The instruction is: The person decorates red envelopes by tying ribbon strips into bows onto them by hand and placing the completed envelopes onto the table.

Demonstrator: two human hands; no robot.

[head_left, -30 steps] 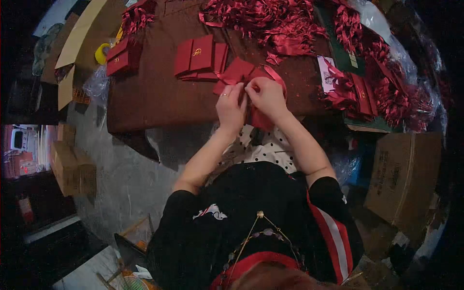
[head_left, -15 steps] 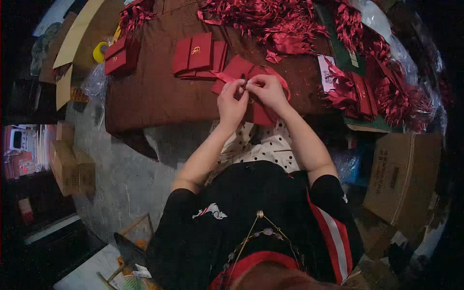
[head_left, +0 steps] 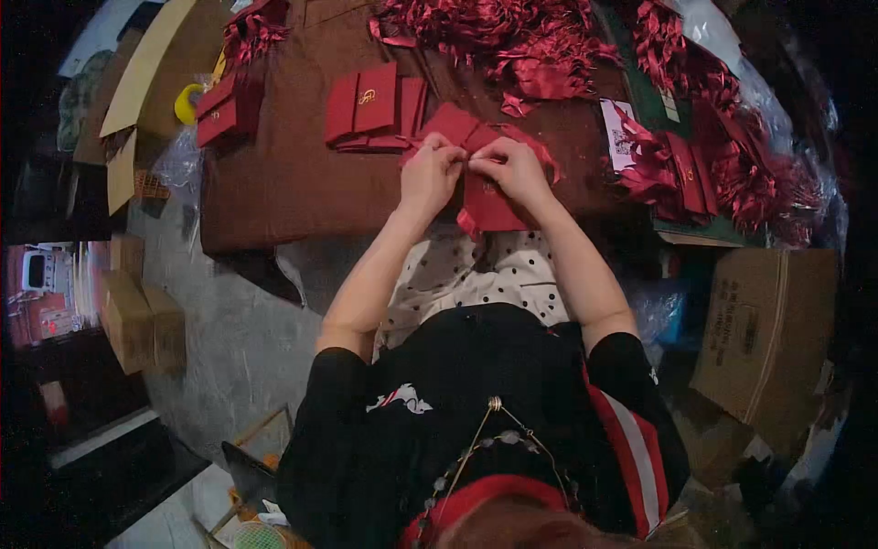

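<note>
Head cam: both hands have drawn closer since a sec ago, left hand (head_left: 428, 176) & right hand (head_left: 514, 171) now pinching the ribbon (head_left: 541, 157) tight atop the red envelope (head_left: 489, 203), centre-top of frame by the table (head_left: 283, 183) edge — knot prob. being cinched.

Both hands cover the middle of the red envelope (head_left: 489, 203), so whatever the left hand (head_left: 428, 178) and right hand (head_left: 512, 169) pinch between the fingertips can't be made out; ribbon there is mostly hidden. Gold mark on the stacked red envelopes (head_left: 373, 102) is too small to read, same for print on the white card (head_left: 617, 135). Red bow pile (head_left: 498, 37) is cut off by the top edge, and the cardboard box (head_left: 764, 339) fades into the dark lens rim.
</note>
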